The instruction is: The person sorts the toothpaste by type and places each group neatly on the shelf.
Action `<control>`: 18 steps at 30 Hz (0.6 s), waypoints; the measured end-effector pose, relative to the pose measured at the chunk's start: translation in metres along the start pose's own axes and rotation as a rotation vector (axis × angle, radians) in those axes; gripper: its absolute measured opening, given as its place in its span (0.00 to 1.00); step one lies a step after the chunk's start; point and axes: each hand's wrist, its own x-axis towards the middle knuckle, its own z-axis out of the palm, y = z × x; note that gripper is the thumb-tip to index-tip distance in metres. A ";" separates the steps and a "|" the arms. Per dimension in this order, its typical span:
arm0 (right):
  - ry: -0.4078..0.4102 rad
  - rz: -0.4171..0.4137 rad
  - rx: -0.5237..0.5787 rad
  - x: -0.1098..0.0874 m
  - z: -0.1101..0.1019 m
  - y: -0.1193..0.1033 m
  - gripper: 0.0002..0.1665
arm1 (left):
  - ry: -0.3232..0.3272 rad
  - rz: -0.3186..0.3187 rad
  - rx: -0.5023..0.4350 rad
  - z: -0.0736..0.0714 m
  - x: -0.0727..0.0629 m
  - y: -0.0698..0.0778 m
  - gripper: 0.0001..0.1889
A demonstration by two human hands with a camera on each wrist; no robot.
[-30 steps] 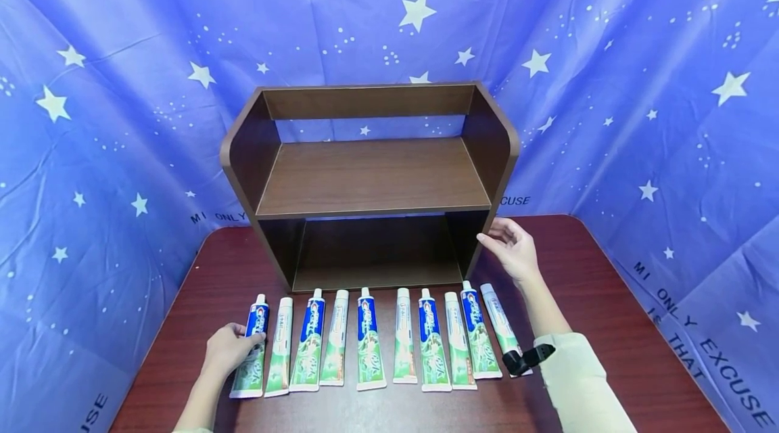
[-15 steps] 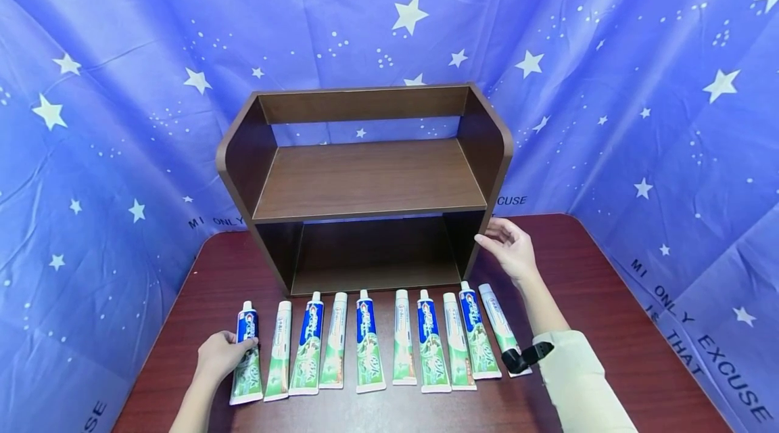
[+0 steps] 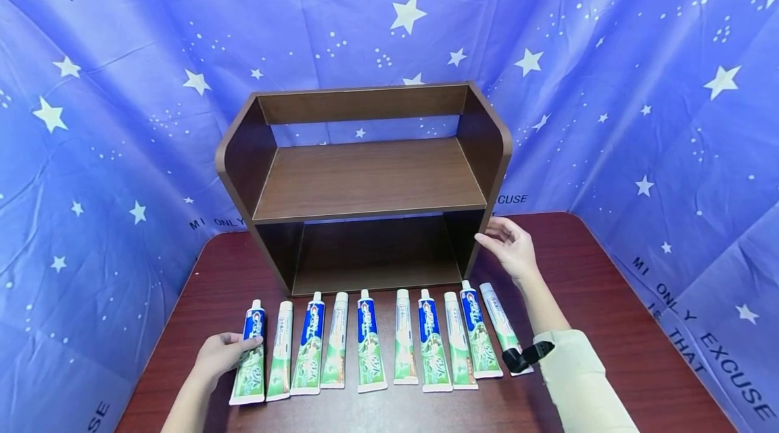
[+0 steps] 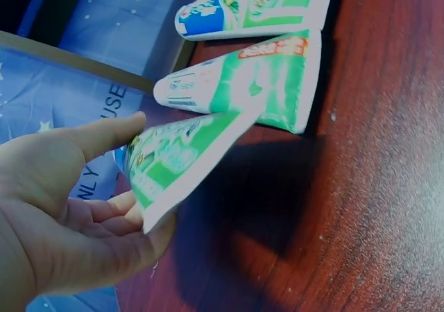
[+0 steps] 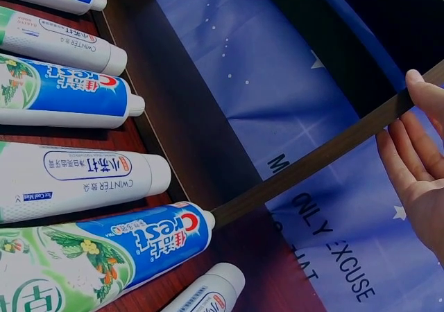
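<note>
My left hand (image 3: 222, 355) holds a blue and green toothpaste tube (image 3: 250, 362) at the left end of a row of tubes. In the left wrist view the thumb lies along one side of this tube (image 4: 182, 154) and the fingers along the other. There the tube is tilted, one end of its crimp raised and a dark shadow beside it. My right hand (image 3: 514, 250) pinches the right side panel of a brown two-tier shelf (image 3: 374, 176). The right wrist view has the thumb and fingers of this hand (image 5: 423, 142) on either side of the panel edge.
Several more toothpaste tubes, blue-green ones (image 3: 370, 352) alternating with white-green ones (image 3: 404, 345), lie side by side before the shelf, caps toward it. A reddish-brown table (image 3: 608, 325) carries everything. Starry blue cloth (image 3: 341, 13) hangs behind and at both sides.
The left tube's cap end swung left, away from its neighbour, then partly back right, the left hand moving with it. The right hand keeps its grip on the shelf. The head view shifted slightly.
</note>
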 end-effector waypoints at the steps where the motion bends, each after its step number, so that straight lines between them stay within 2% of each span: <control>1: 0.001 -0.001 0.001 0.000 0.000 0.000 0.20 | -0.020 -0.015 -0.030 -0.001 -0.001 0.001 0.31; 6: 0.002 0.006 -0.003 0.001 0.000 -0.001 0.20 | -0.104 -0.041 -0.165 -0.004 -0.006 0.008 0.33; 11: 0.007 0.023 -0.005 0.000 0.001 -0.007 0.20 | -0.147 -0.035 -0.274 -0.007 -0.012 0.014 0.29; 18: -0.005 0.027 -0.004 -0.002 0.003 -0.012 0.21 | -0.205 0.012 -0.309 -0.006 -0.018 0.027 0.30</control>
